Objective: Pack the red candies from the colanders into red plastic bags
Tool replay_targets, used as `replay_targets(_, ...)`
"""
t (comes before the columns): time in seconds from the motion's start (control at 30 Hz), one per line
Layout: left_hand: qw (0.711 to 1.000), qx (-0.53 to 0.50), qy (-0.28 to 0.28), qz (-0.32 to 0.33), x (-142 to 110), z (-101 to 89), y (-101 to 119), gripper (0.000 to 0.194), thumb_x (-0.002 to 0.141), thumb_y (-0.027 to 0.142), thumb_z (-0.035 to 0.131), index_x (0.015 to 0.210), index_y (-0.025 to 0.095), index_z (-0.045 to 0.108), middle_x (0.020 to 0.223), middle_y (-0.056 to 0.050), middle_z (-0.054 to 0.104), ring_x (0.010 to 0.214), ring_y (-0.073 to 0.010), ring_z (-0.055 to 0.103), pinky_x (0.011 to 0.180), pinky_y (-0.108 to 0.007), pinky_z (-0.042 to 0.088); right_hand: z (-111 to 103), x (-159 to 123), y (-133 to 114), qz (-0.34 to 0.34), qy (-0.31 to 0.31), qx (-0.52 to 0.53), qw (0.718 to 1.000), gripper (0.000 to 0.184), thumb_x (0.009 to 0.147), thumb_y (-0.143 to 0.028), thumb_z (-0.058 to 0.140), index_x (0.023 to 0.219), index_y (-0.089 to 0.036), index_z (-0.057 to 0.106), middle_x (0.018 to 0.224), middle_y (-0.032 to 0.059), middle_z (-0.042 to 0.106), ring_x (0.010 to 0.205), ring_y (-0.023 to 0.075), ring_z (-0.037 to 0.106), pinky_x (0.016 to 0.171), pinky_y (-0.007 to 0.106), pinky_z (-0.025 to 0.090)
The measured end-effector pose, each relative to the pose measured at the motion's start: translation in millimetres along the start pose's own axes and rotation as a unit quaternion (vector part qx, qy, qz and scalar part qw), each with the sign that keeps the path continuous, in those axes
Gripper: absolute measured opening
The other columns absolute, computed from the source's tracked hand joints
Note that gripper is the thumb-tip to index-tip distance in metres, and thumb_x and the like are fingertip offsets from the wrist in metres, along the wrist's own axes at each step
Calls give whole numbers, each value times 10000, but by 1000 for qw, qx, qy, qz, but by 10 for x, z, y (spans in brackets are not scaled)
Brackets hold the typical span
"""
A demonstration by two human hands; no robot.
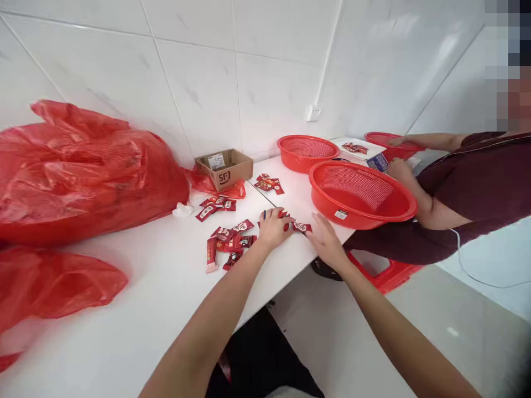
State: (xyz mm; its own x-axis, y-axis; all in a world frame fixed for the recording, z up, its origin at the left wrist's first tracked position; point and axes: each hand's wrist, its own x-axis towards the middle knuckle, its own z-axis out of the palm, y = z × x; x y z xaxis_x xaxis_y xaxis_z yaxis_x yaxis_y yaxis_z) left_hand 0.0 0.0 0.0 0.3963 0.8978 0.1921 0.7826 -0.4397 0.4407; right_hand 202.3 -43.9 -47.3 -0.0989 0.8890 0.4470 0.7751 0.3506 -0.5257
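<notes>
My left hand [271, 228] lies palm down on the white table [166, 276], over a red packet [282, 214] whose middle it hides, so I cannot tell if it grips it. A small blue item [264, 215] shows by its fingertips. My right hand [327, 243] rests with fingers apart just beside a small red-and-white candy packet [301, 227], holding nothing. Left of my hands lies a loose pile of similar packets [226, 242], with a smaller group [199, 0] absent from nothing else hidden.
A red mesh basket [359, 193] stands right of my hands, with another [307, 153] behind it. A co-worker [452, 193] reaches across at the right. A large red plastic bag [78, 182] fills the left, and a cardboard box [224, 168] stands against the tiled wall.
</notes>
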Motion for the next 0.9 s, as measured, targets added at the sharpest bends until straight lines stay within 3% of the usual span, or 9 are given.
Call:
replay_targets(0.1,1000,-3,-22,0,-53,-66,-57,526,775,425,670,1293,403,582,1487,-70,370,1400,-353,256,1116,-655,116,260,239,-130,-9,-65,21,998,662,898,-360,448,1509,-178,270,1485,158,403,1396,281,352,1131,532,310)
replay_targets(0.2,999,-19,-44,-8,-123,-259,-127,780,674,453,763,1394,426,462,1562,-87,249,1434,-442,151,1073,-718,141,336,342,-277,-29,-82,29,996,767,891,-376,465,1552,-198,121,1505,150,373,1390,278,362,1113,523,340)
replay_targets(0.27,998,-35,-52,-11,-216,-491,-195,860,657,468,779,1432,413,410,1591,-98,180,1446,-451,119,1085,-685,185,318,349,-396,-49,-100,14,994,816,897,-436,480,1562,-240,51,1550,136,293,1422,301,297,1118,550,308)
replay_targets(0.37,998,-52,-41,-10,-502,-959,-356,754,745,480,710,1433,365,425,1586,-89,205,1459,-352,180,1137,-524,250,339,367,-598,-48,-136,-53,988,767,882,-572,495,1541,-374,156,1610,79,129,1445,416,162,1084,661,239)
replay_targets(0.47,996,-54,7,-65,-1008,-1451,-589,607,827,515,598,1392,324,488,1558,-85,280,1442,-301,250,1146,-470,263,491,455,-763,-44,-150,-119,980,707,812,-678,544,1457,-453,361,1615,32,100,1409,521,125,1020,739,206)
replay_targets(0.53,990,-25,40,-135,-1449,-1718,-747,576,823,570,569,1348,335,529,1546,-63,314,1426,-312,282,1144,-494,258,626,541,-820,-58,-140,-146,978,576,836,-650,532,1373,-444,499,1593,26,189,1390,509,188,1012,731,219)
replay_targets(0.6,973,7,84,-215,-1932,-1904,-864,534,824,576,556,1301,333,565,1519,-51,354,1344,-318,409,1094,-489,344,754,631,-840,-69,-120,-160,977,471,886,-578,495,1313,-397,577,1543,47,310,1359,452,285,1013,694,260)
replay_targets(0.77,905,144,153,-371,-2954,-1997,-962,426,902,482,475,1245,271,614,1413,-83,466,1263,-320,473,1005,-468,435,1003,830,-830,-106,-68,-159,979,414,884,-429,498,1229,-247,636,1409,116,483,1255,365,428,982,597,364)
replay_targets(0.9,837,313,172,-415,-3354,-1914,-1009,439,918,461,443,1234,230,642,1406,-136,461,1239,-397,455,955,-550,434,1078,888,-823,-102,-54,-146,983,407,849,-367,514,1208,-218,633,1361,120,529,1241,370,448,975,628,356)
